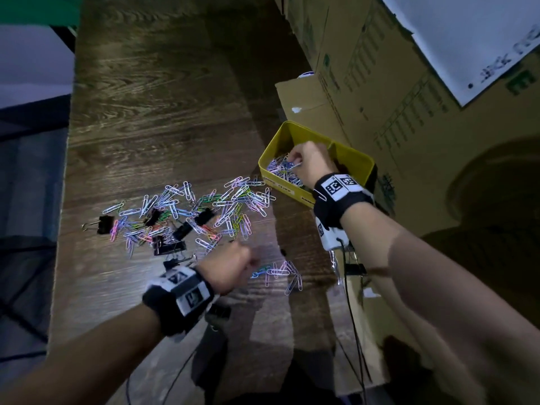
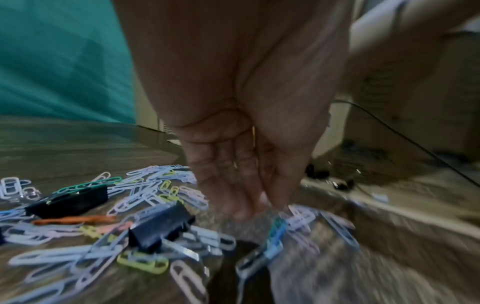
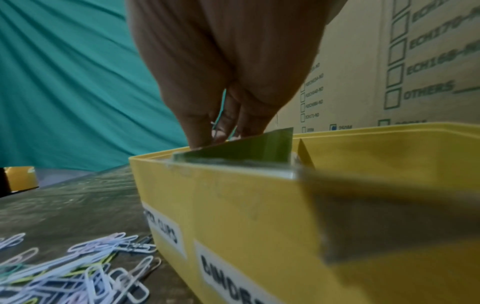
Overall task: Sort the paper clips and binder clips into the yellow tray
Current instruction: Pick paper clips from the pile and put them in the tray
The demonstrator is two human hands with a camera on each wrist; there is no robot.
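Note:
A yellow tray (image 1: 355,159) stands at the right of the wooden table; its front wall (image 3: 233,205) carries labels for paper clips and binder clips. My right hand (image 1: 293,159) hangs over the left compartment, which holds paper clips. Its fingertips (image 3: 202,142) pinch thin paper clips just above the rim. A loose pile of pastel paper clips (image 1: 204,211) mixed with black binder clips (image 1: 105,223) covers the table's middle. My left hand (image 1: 248,260) points down beside a small group of paper clips (image 1: 280,273). Its fingers (image 2: 244,214) are bunched at the tabletop; blur hides any hold.
Large cardboard boxes (image 1: 380,83) stand right behind and beside the tray. The table's left edge (image 1: 62,200) drops to a dark floor. A black cable (image 1: 350,302) hangs from my right wrist, with one binder clip (image 1: 355,268) lying under it.

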